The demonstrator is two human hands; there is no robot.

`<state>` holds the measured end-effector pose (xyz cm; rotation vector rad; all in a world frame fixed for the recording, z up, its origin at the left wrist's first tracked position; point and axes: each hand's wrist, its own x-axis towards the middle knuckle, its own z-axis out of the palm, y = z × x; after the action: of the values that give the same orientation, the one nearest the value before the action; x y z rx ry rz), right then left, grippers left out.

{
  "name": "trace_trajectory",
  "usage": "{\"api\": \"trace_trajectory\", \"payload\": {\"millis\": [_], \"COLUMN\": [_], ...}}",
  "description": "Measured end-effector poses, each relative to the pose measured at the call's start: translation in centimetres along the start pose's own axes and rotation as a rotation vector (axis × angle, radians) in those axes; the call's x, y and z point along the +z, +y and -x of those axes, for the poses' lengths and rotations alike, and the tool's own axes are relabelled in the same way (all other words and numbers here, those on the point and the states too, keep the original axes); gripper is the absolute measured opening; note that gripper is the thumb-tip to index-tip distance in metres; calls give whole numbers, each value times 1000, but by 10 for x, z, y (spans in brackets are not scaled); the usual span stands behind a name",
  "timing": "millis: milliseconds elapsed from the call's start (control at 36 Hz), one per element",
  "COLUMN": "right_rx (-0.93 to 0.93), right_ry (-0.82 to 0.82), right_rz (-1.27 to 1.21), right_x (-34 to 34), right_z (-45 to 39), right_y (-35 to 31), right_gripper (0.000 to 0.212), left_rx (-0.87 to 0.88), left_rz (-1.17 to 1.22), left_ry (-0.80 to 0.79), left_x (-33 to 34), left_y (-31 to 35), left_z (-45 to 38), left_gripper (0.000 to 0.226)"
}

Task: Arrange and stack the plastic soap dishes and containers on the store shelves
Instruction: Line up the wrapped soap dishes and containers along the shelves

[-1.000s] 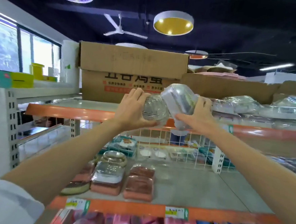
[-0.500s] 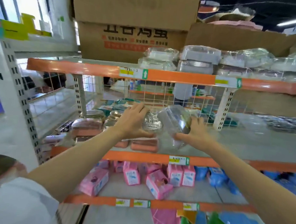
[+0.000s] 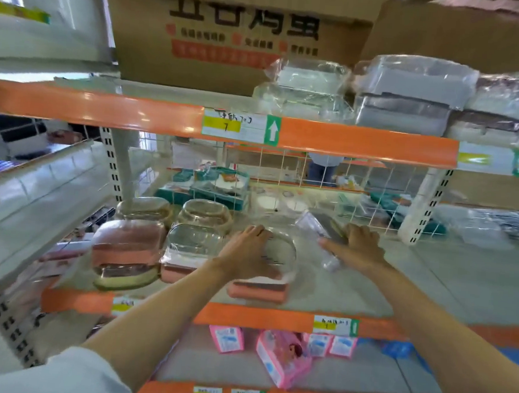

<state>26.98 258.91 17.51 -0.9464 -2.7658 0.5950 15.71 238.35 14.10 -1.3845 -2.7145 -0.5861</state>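
My left hand (image 3: 249,251) lies on top of a clear wrapped soap dish (image 3: 282,253), which sits on a pink soap dish (image 3: 258,290) on the middle shelf (image 3: 353,292). My right hand (image 3: 356,247) grips a second clear wrapped dish (image 3: 317,231), tilted and held just above the shelf to the right of the first. More pink and clear soap dishes (image 3: 128,248) stand stacked to the left, with clear dishes (image 3: 204,215) behind them.
The top shelf (image 3: 363,139) carries a big cardboard box (image 3: 233,31) and wrapped grey containers (image 3: 409,93). Pink packets (image 3: 280,357) lie on the shelf below. A white wire grid (image 3: 330,176) backs the middle shelf. Bare shelf surface spreads to the right of my hands.
Both hands came down from the top shelf level to the middle shelf. The left dish now sits on the pink stack, and the right dish is lower and further right.
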Motion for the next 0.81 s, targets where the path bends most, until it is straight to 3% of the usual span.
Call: {"api": "trace_trajectory", "payload": {"millis": [111, 278, 444, 528, 667, 806], "right_rx": [27, 23, -186, -281, -285, -287], "right_ry": [-11, -71, -172, -243, -419, -476], "right_rz": [11, 89, 63, -25, -120, -122], "right_x": [17, 46, 67, 76, 73, 67], "right_z": [-33, -68, -93, -103, -110, -108], "right_y": [-7, -25, -60, -75, -87, -87], "right_gripper": [74, 88, 93, 86, 85, 88], "left_rx": [166, 231, 205, 172, 118, 120], "left_rz": [69, 132, 79, 98, 98, 72], "left_ry": [-24, -35, -52, -33, -55, -68], "left_x": [14, 25, 27, 27, 28, 25], "left_y": [-10, -26, -29, -30, -31, -28], "left_z": [-14, -26, -26, -24, -22, -21], "left_gripper": [69, 74, 69, 74, 87, 88]}}
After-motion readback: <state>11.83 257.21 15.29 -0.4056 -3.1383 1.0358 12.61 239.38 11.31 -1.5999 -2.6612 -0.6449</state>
